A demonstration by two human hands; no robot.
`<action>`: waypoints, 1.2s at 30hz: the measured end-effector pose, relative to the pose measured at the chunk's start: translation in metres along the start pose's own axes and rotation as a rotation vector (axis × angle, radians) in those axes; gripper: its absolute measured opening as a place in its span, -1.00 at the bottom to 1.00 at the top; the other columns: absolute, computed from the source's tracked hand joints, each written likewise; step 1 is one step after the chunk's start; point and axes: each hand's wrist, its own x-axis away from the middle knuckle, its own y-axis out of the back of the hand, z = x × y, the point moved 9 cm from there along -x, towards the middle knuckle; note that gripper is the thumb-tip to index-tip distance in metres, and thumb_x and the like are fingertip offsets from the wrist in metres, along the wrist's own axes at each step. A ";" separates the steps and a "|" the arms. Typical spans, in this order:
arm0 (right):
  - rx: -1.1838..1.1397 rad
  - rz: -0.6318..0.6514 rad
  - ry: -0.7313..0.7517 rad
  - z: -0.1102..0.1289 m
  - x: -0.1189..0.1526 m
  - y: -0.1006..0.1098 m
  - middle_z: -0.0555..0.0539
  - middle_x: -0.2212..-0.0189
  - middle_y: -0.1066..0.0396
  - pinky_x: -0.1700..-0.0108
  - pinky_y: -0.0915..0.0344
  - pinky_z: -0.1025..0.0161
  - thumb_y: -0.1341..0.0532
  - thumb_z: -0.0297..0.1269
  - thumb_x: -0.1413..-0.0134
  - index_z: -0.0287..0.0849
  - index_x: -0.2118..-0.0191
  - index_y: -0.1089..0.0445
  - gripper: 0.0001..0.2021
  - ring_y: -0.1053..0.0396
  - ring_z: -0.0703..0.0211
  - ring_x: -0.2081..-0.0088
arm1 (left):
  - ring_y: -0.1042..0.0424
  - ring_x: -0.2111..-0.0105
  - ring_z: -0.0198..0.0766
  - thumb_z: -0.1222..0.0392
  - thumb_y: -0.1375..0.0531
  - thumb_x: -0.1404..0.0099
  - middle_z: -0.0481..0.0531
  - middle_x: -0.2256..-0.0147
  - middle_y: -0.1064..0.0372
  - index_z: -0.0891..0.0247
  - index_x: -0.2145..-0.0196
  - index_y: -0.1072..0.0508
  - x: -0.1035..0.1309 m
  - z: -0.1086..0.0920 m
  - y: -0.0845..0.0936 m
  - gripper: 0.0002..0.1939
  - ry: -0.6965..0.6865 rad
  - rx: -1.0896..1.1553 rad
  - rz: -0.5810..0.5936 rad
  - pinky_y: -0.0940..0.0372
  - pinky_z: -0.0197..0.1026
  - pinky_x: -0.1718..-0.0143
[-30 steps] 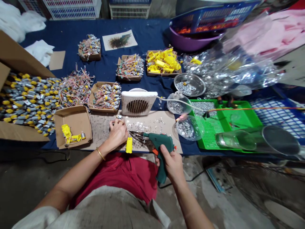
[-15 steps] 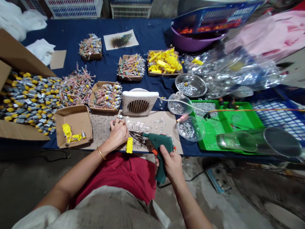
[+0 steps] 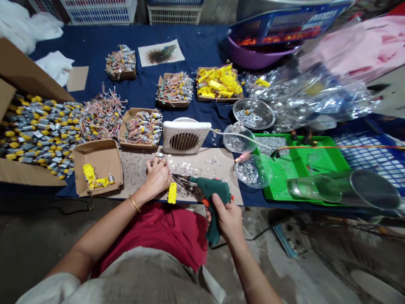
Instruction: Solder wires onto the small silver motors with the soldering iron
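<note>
My right hand (image 3: 228, 215) is wrapped round the handle of a green soldering gun (image 3: 212, 188) with a red trigger. Its dark tip points left, close to the fingers of my left hand (image 3: 158, 174). That hand is closed and low over the cardboard sheet (image 3: 134, 169); a small silver motor (image 3: 160, 155) shows just beyond its fingertips, and most of what it grips is hidden. Beside the left hand, under the gun's tip, lies a yellow plastic housing (image 3: 171, 193). Small metal pieces (image 3: 185, 169) and dark specks are scattered on the cardboard.
A white vented fan (image 3: 186, 136) stands behind my hands. To the left are a box with yellow parts (image 3: 118, 164), a box of wired motors (image 3: 126, 113) and a heap of motors (image 3: 41, 131). Bowls of metal parts (image 3: 248, 172) and a green tray (image 3: 278, 185) sit at right.
</note>
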 end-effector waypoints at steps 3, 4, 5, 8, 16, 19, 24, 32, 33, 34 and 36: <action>0.008 0.003 0.011 0.002 0.000 -0.001 -0.14 0.72 -0.39 0.74 -0.21 0.29 -0.30 0.21 0.09 -0.17 0.62 -0.45 -0.51 -0.30 0.17 0.74 | -0.15 -0.05 0.03 0.30 -0.08 -0.23 0.20 0.07 -0.35 0.28 0.36 -0.49 0.000 0.000 -0.001 -0.83 -0.001 0.000 0.002 0.06 0.12 -0.07; 0.005 0.006 0.010 0.002 0.001 -0.001 -0.14 0.72 -0.39 0.74 -0.21 0.30 -0.30 0.22 0.09 -0.17 0.62 -0.45 -0.51 -0.30 0.18 0.74 | -0.14 -0.05 0.03 0.30 -0.08 -0.23 0.20 0.07 -0.35 0.28 0.36 -0.49 0.000 0.000 -0.001 -0.83 0.001 -0.001 0.005 0.06 0.12 -0.07; -0.003 0.008 0.009 0.002 0.001 -0.002 -0.14 0.72 -0.39 0.74 -0.21 0.30 -0.30 0.22 0.10 -0.17 0.62 -0.44 -0.51 -0.30 0.18 0.74 | -0.14 -0.05 0.03 0.30 -0.08 -0.23 0.20 0.07 -0.35 0.28 0.37 -0.48 0.000 0.000 -0.001 -0.83 0.002 -0.001 0.006 0.06 0.12 -0.07; -0.020 0.005 0.015 0.004 0.003 -0.003 -0.12 0.73 -0.38 0.73 -0.22 0.30 -0.32 0.23 0.13 -0.16 0.63 -0.42 -0.51 -0.29 0.18 0.74 | -0.14 -0.05 0.04 0.29 -0.08 -0.24 0.20 0.07 -0.35 0.28 0.38 -0.48 0.000 0.000 -0.001 -0.83 0.003 0.003 0.003 0.07 0.12 -0.07; -0.024 -0.019 0.001 0.001 0.003 -0.001 -0.13 0.73 -0.39 0.73 -0.22 0.31 -0.33 0.25 0.17 -0.20 0.62 -0.42 -0.48 -0.30 0.18 0.74 | -0.15 -0.05 0.02 0.30 -0.08 -0.24 0.21 0.07 -0.35 0.30 0.36 -0.47 0.001 -0.001 0.003 -0.84 -0.001 0.008 -0.001 0.05 0.11 -0.08; -0.017 -0.013 0.002 -0.001 0.001 0.000 -0.13 0.73 -0.39 0.73 -0.21 0.31 -0.32 0.25 0.17 -0.20 0.61 -0.43 -0.48 -0.30 0.17 0.74 | -0.16 -0.04 0.03 0.31 -0.09 -0.23 0.21 0.09 -0.35 0.29 0.37 -0.47 0.001 -0.002 0.004 -0.84 -0.004 0.013 -0.002 0.05 0.12 -0.07; 0.027 -0.016 0.020 0.001 0.000 0.002 -0.15 0.72 -0.39 0.73 -0.22 0.30 -0.29 0.24 0.10 -0.21 0.61 -0.45 -0.47 -0.31 0.17 0.74 | -0.16 -0.04 0.05 0.31 -0.09 -0.23 0.21 0.08 -0.36 0.28 0.38 -0.47 0.000 -0.001 0.003 -0.85 -0.006 0.032 -0.008 0.04 0.14 -0.07; 0.023 -0.014 0.018 0.005 0.003 -0.001 -0.14 0.75 -0.37 0.75 -0.21 0.30 -0.30 0.23 0.12 -0.19 0.65 -0.42 -0.48 -0.30 0.17 0.75 | -0.17 -0.05 0.06 0.31 -0.09 -0.22 0.21 0.09 -0.37 0.29 0.37 -0.48 0.001 -0.001 0.002 -0.85 -0.013 0.022 -0.016 0.05 0.14 -0.07; 0.022 -0.014 0.023 0.005 0.003 -0.001 -0.14 0.75 -0.37 0.75 -0.21 0.30 -0.30 0.23 0.12 -0.19 0.66 -0.42 -0.48 -0.30 0.17 0.75 | -0.16 -0.05 0.06 0.31 -0.10 -0.21 0.21 0.09 -0.37 0.29 0.37 -0.48 0.001 0.000 0.001 -0.85 -0.012 0.026 -0.015 0.05 0.15 -0.07; 0.014 -0.014 0.025 0.005 0.003 0.000 -0.14 0.75 -0.37 0.75 -0.22 0.31 -0.31 0.23 0.12 -0.19 0.66 -0.42 -0.48 -0.30 0.17 0.75 | -0.16 -0.05 0.06 0.31 -0.10 -0.21 0.21 0.09 -0.37 0.29 0.37 -0.48 0.000 0.000 0.001 -0.86 -0.011 0.031 -0.014 0.05 0.15 -0.07; -0.007 -0.011 0.021 0.004 0.003 0.000 -0.14 0.74 -0.38 0.74 -0.22 0.31 -0.32 0.23 0.14 -0.19 0.65 -0.42 -0.49 -0.30 0.18 0.75 | -0.16 -0.05 0.06 0.31 -0.11 -0.21 0.21 0.09 -0.37 0.28 0.38 -0.48 0.000 0.001 0.000 -0.86 -0.007 0.040 -0.015 0.06 0.15 -0.08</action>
